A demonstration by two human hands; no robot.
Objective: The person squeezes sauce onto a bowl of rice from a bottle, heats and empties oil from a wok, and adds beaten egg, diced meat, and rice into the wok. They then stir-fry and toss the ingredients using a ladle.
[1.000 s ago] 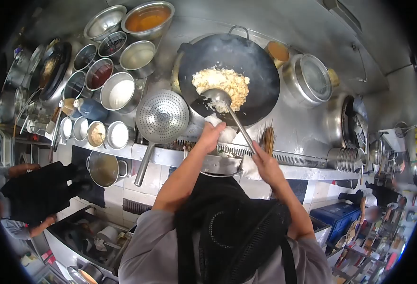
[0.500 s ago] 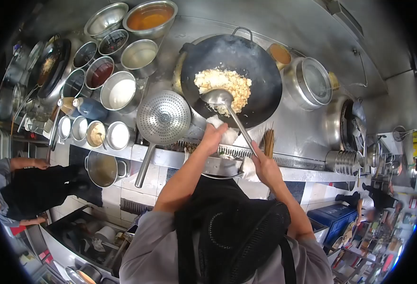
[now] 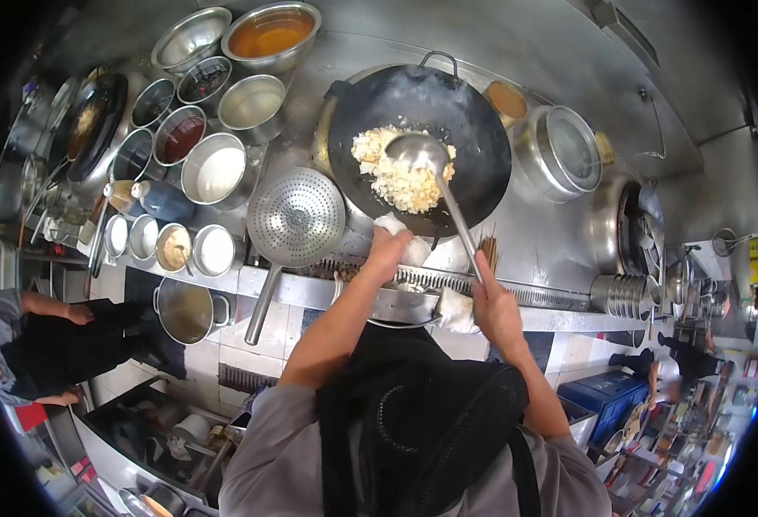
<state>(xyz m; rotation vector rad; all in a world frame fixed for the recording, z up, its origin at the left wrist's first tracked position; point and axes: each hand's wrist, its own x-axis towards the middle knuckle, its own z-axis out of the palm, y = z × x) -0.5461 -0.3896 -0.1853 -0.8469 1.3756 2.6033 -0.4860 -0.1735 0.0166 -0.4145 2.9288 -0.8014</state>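
A large dark wok (image 3: 474,112) sits on the metal stove, with a heap of pale fried rice (image 3: 409,188) in it. My left hand (image 3: 388,252) is closed round a white cloth (image 3: 413,250) at the wok's near edge. My right hand (image 3: 495,314) grips the handle of a long metal ladle (image 3: 419,152), whose bowl rests over the rice, rounded side up. Just left of the wok lies a perforated strainer (image 3: 296,215), its handle over the counter edge. Beside my right hand are a bamboo brush (image 3: 489,252) and another folded white cloth (image 3: 456,308).
Metal bowls of sauces and seasonings (image 3: 214,168) stand at the left, with squeeze bottles (image 3: 164,201). A lidded pot (image 3: 560,151) is right of the wok. A stockpot (image 3: 191,308) stands below the counter. One person (image 3: 60,340) is at the left; others are far right.
The ladle bowl has moved up and over the middle of the rice, and my right hand has shifted back and slightly right. Some rice now lies nearer the wok's front. My left hand stays on the cloth.
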